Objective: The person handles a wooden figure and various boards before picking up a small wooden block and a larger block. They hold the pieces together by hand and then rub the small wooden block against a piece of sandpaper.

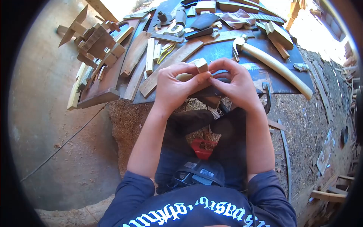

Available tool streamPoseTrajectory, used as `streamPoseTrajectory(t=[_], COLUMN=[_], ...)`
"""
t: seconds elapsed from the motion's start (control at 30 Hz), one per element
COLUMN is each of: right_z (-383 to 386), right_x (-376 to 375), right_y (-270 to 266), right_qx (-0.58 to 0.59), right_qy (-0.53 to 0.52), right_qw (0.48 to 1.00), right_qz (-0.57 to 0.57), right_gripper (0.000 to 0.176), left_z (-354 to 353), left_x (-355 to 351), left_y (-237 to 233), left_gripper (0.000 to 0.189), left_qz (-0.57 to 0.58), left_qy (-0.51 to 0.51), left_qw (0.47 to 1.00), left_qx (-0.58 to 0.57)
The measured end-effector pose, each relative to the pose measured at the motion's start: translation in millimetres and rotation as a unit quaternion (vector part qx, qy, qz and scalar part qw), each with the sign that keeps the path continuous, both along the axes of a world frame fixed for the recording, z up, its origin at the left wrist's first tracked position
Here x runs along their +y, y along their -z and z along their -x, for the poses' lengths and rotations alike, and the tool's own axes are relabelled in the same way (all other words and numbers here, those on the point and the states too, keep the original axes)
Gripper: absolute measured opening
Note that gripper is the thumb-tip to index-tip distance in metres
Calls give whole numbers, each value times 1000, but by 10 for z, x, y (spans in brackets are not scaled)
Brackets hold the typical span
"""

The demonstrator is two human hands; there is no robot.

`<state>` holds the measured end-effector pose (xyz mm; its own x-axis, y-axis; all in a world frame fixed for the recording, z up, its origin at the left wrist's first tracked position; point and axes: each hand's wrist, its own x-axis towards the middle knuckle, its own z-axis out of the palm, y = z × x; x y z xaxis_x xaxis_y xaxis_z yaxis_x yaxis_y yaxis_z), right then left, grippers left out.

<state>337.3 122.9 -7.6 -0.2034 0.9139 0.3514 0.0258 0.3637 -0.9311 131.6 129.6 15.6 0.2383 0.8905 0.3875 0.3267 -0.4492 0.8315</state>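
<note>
At upper centre, the left hand (pixel 174 84) and right hand (pixel 235 84) pinched a small pale wooden block (pixel 201 65), both grips nearly closed.

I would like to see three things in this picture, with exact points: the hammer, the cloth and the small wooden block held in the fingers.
Hammer (pixel 278 67), head view, middle of the handle.
Cloth (pixel 238 19), head view, its crumpled middle.
Small wooden block (pixel 202 65), head view, middle of its visible part.
</note>
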Motion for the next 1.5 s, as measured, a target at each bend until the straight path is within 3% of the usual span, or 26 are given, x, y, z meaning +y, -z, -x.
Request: streamPoseTrajectory(t=[0.53,0.77,0.97,1.07,1.17,1.27,1.4,1.5], right_z=[6,-34,-26,-47,-51,-36,-73,-42], right_x=[-10,47,0,-21,-20,-22,4,30], right_y=[1,57,24,-28,-27,-19,-22,14], right_qx=[32,23,61,86,51,59,24,66], right_qy=[-15,-38,-44,-55,-25,-26,-19,-14], right_qw=[997,999,995,991,997,997,999,997], right_qz=[67,-12,66,90,47,41,38,24], right_gripper=[29,29,31,33,32,30,28,27], left_z=[-2,3,22,36,102,136,155,180], left_x=[-34,-34,-21,-24,26,34,76,117], left_y=[-26,-45,17,-20,-9,11,26,6], left_gripper=[26,22,28,36,46,52,48,46], left_qz=[-5,53,18,68,-49,-60,-64,-56], left_qy=[7,31,22,18,6,-5,10,15], left_qw=[1000,997,999,997,996,989,988,988], left_qx=[-22,-44,-31,-16,79,133,142,142])
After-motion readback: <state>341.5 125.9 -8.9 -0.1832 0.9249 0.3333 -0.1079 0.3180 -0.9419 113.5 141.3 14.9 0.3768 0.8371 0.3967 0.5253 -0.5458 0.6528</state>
